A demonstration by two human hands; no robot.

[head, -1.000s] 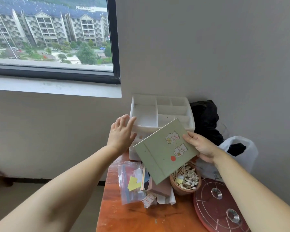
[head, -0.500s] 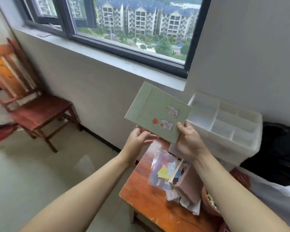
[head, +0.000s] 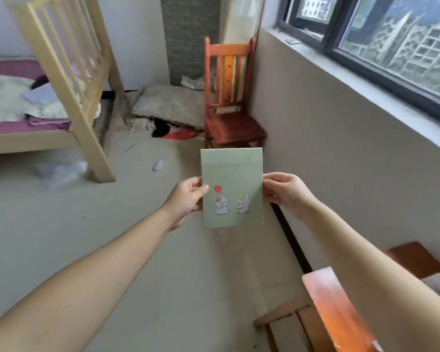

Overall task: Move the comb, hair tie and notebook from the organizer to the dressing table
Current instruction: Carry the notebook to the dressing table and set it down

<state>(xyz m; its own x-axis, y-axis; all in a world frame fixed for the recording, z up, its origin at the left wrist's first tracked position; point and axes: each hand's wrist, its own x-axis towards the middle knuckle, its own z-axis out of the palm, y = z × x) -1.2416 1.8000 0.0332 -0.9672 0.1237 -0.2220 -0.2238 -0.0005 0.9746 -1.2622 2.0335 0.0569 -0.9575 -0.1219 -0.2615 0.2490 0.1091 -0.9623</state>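
Note:
A pale green notebook (head: 233,179) with two white bunnies and a red balloon on its cover is held upright in front of me, above the floor. My left hand (head: 187,198) grips its left edge and my right hand (head: 286,191) grips its right edge. The organizer, the comb and the hair tie are out of view.
A red wooden chair (head: 230,102) stands against the wall ahead, under the window (head: 391,49). A wooden bed frame (head: 69,80) with bedding is at the left. Cloth and a cushion (head: 168,105) lie on the floor. The orange table's corner (head: 335,308) shows at the bottom right.
My view has swung left, away from the table and organizer, toward the room. The left hand has taken hold of the notebook, which now sits upright between both hands.

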